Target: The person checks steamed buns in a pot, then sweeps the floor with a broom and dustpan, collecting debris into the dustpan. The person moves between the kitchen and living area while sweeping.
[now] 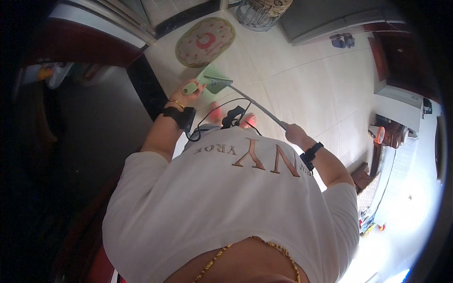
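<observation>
My left hand [185, 91] is wrapped around the pale green handle [190, 88] of a dustpan, its rounded end pointing up at me. Beyond the fingers, the light green dustpan [207, 76] sits low over the tiled floor, partly hidden by that hand. A thin grey broom stick [258, 104] slants from the dustpan to my right hand [296, 134], which grips its upper end. At the stick's lower end, a grey-green broom head [218, 80] appears to lie in or over the pan; bristles cannot be made out. Both wrists carry black strapped devices.
An oval floor mat [205, 42] lies just beyond the dustpan. A wire basket or stand [263, 14] is at the far wall, with dark slippers [342, 40] to the right. My feet [249, 120] are below a hanging black cable [219, 105]. A dark doorway sill [147, 85] is left.
</observation>
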### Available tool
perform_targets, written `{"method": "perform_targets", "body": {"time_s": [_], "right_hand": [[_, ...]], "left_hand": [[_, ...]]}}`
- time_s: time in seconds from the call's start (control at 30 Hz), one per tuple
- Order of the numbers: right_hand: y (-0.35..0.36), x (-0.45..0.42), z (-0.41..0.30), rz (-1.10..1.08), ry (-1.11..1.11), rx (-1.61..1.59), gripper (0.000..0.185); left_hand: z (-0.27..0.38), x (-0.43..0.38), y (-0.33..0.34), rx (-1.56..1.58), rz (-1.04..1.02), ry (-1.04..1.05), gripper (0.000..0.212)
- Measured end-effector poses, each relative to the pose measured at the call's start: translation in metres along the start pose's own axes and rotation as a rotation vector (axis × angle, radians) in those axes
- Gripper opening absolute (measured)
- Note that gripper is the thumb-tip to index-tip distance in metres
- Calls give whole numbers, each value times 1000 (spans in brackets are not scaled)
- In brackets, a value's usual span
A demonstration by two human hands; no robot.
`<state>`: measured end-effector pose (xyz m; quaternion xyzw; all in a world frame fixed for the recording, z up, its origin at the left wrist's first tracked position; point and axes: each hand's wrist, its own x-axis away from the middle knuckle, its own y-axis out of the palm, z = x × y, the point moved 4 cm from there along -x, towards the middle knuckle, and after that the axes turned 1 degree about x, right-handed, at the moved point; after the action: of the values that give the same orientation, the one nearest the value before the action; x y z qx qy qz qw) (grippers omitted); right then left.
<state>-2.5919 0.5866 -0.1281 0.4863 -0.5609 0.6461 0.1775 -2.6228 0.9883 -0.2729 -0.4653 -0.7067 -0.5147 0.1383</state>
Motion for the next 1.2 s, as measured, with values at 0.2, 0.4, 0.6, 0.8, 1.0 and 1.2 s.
{"method": "perform_targets", "body": {"time_s": [0.2,0.4,0.6,0.8,1.0,1.2], "right_hand": [[10,-38,13,128,87,-83,41],[18,-100,2,142,36,-101,34],[20,-38,-35,33,-60,12,36],[19,3,-18,23,0,-184,47],[24,-1,4,159,166,-302,48],[-4,-35,13,220,183,-342,46]], "left_hand": [[5,0,-5,-112,-3,68,56],[-1,6,2,-124,23,24,52],[-2,16,-3,-5,-34,7,52],[12,18,-7,-216,-105,6,43],[12,38,10,50,38,-3,34],[21,56,25,-75,-39,14,45]]}}
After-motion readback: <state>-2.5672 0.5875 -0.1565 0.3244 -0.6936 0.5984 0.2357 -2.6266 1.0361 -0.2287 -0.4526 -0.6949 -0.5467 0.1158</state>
